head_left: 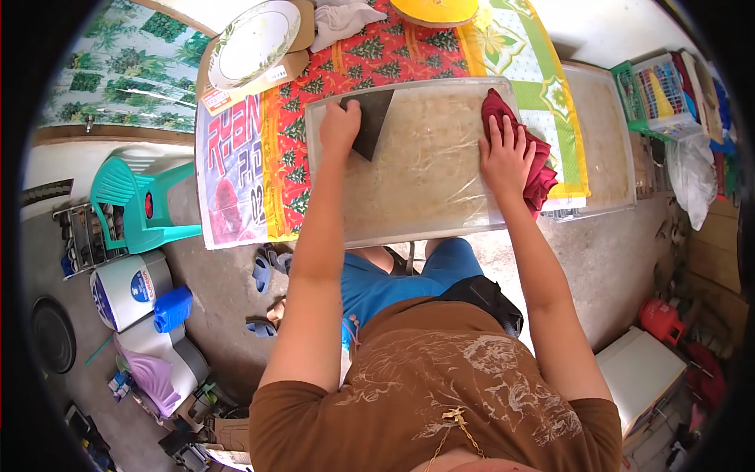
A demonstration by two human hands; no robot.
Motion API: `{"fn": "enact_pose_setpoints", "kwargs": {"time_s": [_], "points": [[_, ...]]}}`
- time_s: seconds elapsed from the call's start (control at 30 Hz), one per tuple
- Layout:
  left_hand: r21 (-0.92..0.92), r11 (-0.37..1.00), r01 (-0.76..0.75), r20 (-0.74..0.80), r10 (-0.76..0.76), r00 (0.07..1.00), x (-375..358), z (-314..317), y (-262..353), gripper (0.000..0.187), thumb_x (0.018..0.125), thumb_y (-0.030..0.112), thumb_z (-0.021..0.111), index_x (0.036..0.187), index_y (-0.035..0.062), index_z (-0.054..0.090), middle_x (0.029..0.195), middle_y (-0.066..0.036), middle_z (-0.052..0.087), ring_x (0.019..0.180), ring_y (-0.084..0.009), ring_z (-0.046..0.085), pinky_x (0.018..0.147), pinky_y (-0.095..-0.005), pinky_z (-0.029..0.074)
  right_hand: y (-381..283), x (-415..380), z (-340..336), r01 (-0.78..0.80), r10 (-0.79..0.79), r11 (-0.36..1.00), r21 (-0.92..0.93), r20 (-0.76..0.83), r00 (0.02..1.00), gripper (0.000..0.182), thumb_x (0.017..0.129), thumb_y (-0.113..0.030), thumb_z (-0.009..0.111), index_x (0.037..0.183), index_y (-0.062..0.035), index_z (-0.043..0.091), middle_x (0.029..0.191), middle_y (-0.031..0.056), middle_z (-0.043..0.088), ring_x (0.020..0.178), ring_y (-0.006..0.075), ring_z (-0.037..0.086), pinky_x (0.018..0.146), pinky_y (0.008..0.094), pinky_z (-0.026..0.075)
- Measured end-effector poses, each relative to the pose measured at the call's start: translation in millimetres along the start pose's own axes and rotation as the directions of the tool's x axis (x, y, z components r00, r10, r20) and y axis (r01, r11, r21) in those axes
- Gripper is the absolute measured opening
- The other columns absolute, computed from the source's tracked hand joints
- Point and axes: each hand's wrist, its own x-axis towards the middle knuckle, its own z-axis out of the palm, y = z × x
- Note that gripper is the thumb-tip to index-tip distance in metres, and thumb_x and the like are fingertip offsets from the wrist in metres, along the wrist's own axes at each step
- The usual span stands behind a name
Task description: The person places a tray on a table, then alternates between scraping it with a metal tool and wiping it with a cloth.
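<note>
Across the table lies a large rectangular panel with a pale frame and a mottled beige, shiny surface. My left hand is closed on a flat dark scraper-like sheet near the panel's far left corner. The dark sheet tapers to a point toward me and lies over the beige surface. At the panel's right edge, my right hand rests flat with fingers spread, partly on a crumpled maroon cloth. The cloth hangs over that edge.
Behind the panel, a white oval plate leans on a cardboard box, near a white cloth and a yellow round item. A similar panel lies right. A green chair stands left; slippers lie below.
</note>
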Motion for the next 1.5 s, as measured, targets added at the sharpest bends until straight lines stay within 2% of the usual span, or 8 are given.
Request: {"fn": "enact_pose_setpoints", "kwargs": {"time_s": [0.43,0.53,0.93,1.03,1.23,1.33,1.43,1.5], "points": [[-0.156,0.982,0.104,0.185,-0.075,0.98,-21,-3,36,0.06,0.075,0.04,0.079,0.111,-0.0059,0.062,0.106,-0.028,0.067,0.101,-0.0401,0.066,0.087,-0.0453,0.052,-1,0,2,-0.019,0.017,0.999,0.046,0.045,0.999,0.052,0.099,-0.047,0.043,0.148,-0.0294,0.041,0.152,0.0024,0.042,0.138,0.0318,0.039,0.113,0.0613,0.023],[-0.159,0.984,-0.075,0.103,0.093,0.99,-9,29,20,0.059,0.074,0.036,0.08,0.111,-0.0059,0.062,0.103,-0.027,0.068,0.099,-0.0405,0.067,0.086,-0.045,0.052,-1,0,-1,-0.013,0.013,1.0,0.007,0.045,0.999,0.053,0.098,-0.048,0.046,0.147,-0.0298,0.043,0.152,0.0012,0.042,0.137,0.031,0.041,0.111,0.0597,0.028],[-0.219,0.96,-0.173,0.059,0.189,0.98,-3,22,19,0.056,0.074,0.033,0.078,0.112,-0.0051,0.063,0.103,-0.028,0.068,0.099,-0.0427,0.065,0.09,-0.0455,0.05,0,0,5,-0.024,0.022,0.998,0.049,0.046,0.999,0.052,0.099,-0.048,0.043,0.147,-0.0299,0.042,0.152,0.002,0.042,0.138,0.0316,0.039,0.112,0.0615,0.023],[-0.109,0.957,-0.268,0.003,0.27,0.963,-4,31,19,0.052,0.076,0.032,0.079,0.11,-0.004,0.063,0.095,-0.025,0.069,0.086,-0.0386,0.069,0.075,-0.045,0.056,-1,0,2,-0.018,0.017,0.999,0.031,0.052,0.999,0.052,0.098,-0.048,0.044,0.147,-0.0296,0.042,0.152,0.0024,0.042,0.139,0.0317,0.038,0.112,0.0613,0.024],[-0.677,0.71,0.196,0.354,0.08,0.932,-30,8,28,0.031,0.094,0.028,0.064,0.104,-0.0009,0.057,0.083,-0.012,0.066,0.059,-0.0208,0.066,0.039,-0.0326,0.05,0,0,-1,-0.008,0.008,1.0,0.023,0.014,1.0,0.051,0.098,-0.046,0.049,0.146,-0.0287,0.046,0.151,0.0023,0.043,0.136,0.0294,0.041,0.112,0.0581,0.027],[-0.735,0.615,0.285,0.46,0.144,0.876,-51,0,16,0.03,0.1,0.028,0.057,0.113,0.0015,0.052,0.088,-0.009,0.066,0.069,-0.0184,0.067,0.05,-0.034,0.054,-9,2,-11,0.019,0.041,0.962,0.272,-0.213,0.976,0.048,0.096,-0.037,0.055,0.141,-0.0213,0.051,0.149,0.0068,0.045,0.126,0.032,0.05,0.107,0.0547,0.033],[-0.787,0.523,0.326,0.445,0.116,0.888,-76,6,14,0.028,0.1,0.025,0.055,0.115,0.0019,0.05,0.096,-0.01,0.067,0.077,-0.0198,0.068,0.057,-0.0352,0.057,-37,10,-37,-0.207,0.034,0.531,0.822,0.223,0.974,0.047,0.094,-0.031,0.06,0.137,-0.0105,0.054,0.142,0.0139,0.048,0.109,0.0318,0.058,0.093,0.0462,0.047],[-0.855,0.365,0.37,0.433,0.106,0.895,-88,15,12,0.024,0.1,0.023,0.055,0.113,0.003,0.05,0.1,-0.01,0.066,0.082,-0.021,0.069,0.062,-0.0367,0.058,-58,12,-35,-0.513,0.106,0.081,0.855,0.504,0.857,0.052,0.094,-0.034,0.065,0.132,-0.0024,0.052,0.132,0.0152,0.052,0.097,0.0275,0.061,0.076,0.0387,0.053]]}}
